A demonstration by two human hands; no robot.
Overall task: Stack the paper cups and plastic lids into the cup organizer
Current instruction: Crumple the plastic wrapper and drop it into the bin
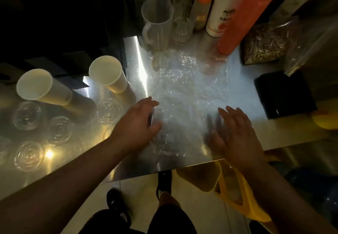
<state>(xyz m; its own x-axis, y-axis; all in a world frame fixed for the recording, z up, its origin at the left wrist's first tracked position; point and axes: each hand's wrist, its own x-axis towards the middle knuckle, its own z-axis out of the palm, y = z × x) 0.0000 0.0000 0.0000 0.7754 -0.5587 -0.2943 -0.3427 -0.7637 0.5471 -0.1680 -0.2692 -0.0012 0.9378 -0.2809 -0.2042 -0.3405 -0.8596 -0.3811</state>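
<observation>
Head view, dim, with glare on the brushed steel bench (245, 104).

Left hand (139, 122): fingers loosely curved at the edge of a crinkled clear plastic film (184, 87). Can't tell if it pinches the film or only touches it.

Right hand (237, 136): fingers straight and spread over the film's near right part, motion-blurred, so contact is unclear.

Left of the left hand are two cream paper cup stacks (43, 89) (108, 73), mouths towards the camera. Tilt is hard to judge. Clear round plastic lids (27, 115) (59, 130) (109, 110) (29, 156) lie flat around them, hard to separate in the reflections.

Beyond the hands are a clear measuring jug (157, 21), a white bottle (222, 9) and an orange bottle (243, 18), tops cut off. A black box (283, 94) sits right of the right hand.
</observation>
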